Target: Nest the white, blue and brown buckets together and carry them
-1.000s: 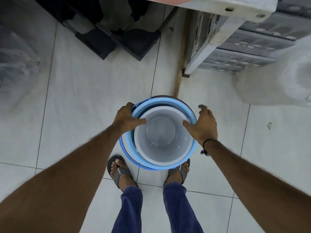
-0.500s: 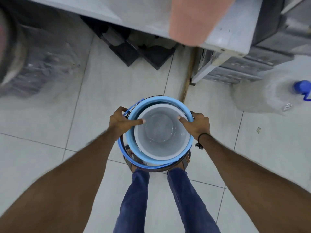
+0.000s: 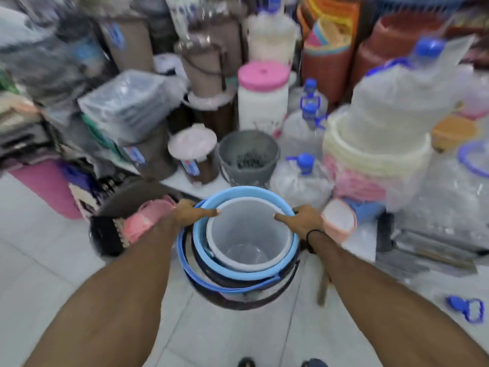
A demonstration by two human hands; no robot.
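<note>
The three buckets are nested and held up off the floor in front of me. The white bucket sits innermost, inside the blue bucket, which sits in the dark brown bucket. A blue handle hangs down over the brown bucket's front. My left hand grips the left rim of the stack, thumb over the edge. On the right rim my right hand grips the same way; a black band circles that wrist.
Shop goods crowd the floor ahead: a grey bucket, blue-capped water jugs, a pink-lidded white container, stacked cream and pink baskets, a pink basket at left. White tiled floor lies below and to the left.
The view has swung up from the floor and my feet to the stacked goods. The nested buckets have risen with both hands still on the rims.
</note>
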